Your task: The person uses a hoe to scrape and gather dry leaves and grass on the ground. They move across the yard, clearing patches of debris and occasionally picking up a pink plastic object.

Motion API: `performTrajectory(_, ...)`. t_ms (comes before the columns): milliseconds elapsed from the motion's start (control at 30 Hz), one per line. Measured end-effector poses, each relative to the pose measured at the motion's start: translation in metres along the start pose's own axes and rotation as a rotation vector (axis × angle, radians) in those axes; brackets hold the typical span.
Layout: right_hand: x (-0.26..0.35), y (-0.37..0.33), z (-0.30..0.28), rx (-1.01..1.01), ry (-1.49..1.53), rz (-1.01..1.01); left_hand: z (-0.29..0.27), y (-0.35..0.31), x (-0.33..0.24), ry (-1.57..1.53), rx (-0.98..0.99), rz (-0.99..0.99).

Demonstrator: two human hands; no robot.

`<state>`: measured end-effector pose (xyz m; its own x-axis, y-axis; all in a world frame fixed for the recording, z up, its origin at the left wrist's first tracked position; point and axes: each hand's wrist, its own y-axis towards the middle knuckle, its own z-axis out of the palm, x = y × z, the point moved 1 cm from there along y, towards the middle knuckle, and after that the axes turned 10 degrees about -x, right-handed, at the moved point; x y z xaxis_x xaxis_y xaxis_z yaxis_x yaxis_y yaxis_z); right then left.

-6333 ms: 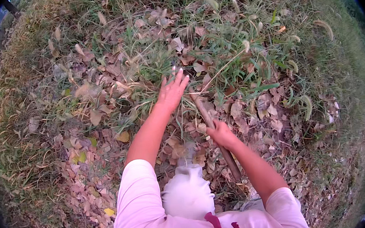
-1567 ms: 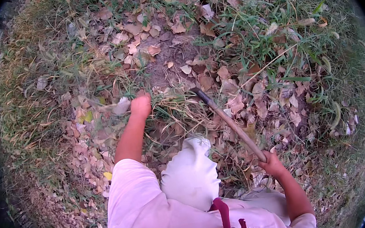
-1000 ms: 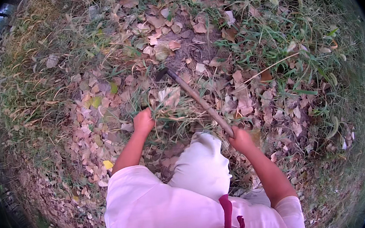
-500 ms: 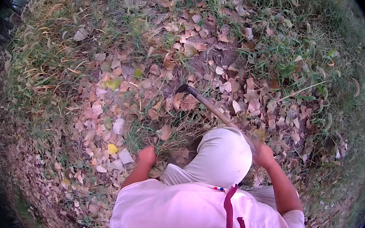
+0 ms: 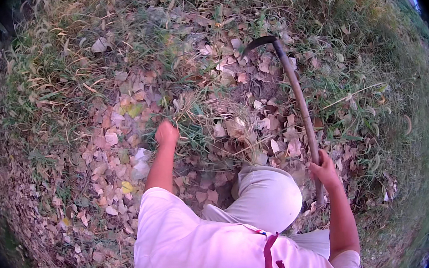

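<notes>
A sickle [image 5: 300, 104] stands over the ground [image 5: 258, 89], to the right of the person's knee. Its wooden handle is long, brown and slightly bent, and at the far end a dark, thin blade [image 5: 260, 42] curves to the left above dry leaves and soil. The right hand [image 5: 326, 172] has its fingers closed around the lower part of this handle, and the butt comes out below the hand. The left hand [image 5: 167, 133] is folded into a fist at the left side of a grass bunch [image 5: 195, 124], which is loose, green mixed with straw colour, and seems to be gripped there. Between the two hands lie brown leaves and cut-looking stalks, and nearer is the pale trouser knee [image 5: 271, 193], which covers some of the ground. A yellow leaf [image 5: 127, 187] lies left of the left forearm; taller grass grows toward the ground's far edge. The left fingertips are hidden, the blade's tip is hard to separate from the background, and the outer grass is blurred.
</notes>
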<state>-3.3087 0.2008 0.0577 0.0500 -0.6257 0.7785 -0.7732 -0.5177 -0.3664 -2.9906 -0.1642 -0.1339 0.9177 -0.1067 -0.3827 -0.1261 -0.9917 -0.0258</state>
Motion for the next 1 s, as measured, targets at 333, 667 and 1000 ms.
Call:
performTrajectory(333, 0.029, 0.076, 0.087, 0.028, 0.231, 0.229, 0.071, 0.002, -0.004, 0.077, 0.158, 0.186)
performTrajectory(667, 0.063, 0.122, 0.17, 0.607, -0.24, -0.014, 0.001, 0.035, -0.125, 0.286, -0.281, 1.015)
performTrajectory(1000, 0.022, 0.111, 0.095, 0.499, -0.285, 0.079, 0.037, 0.082, -0.079, 0.185, 0.214, -0.106)
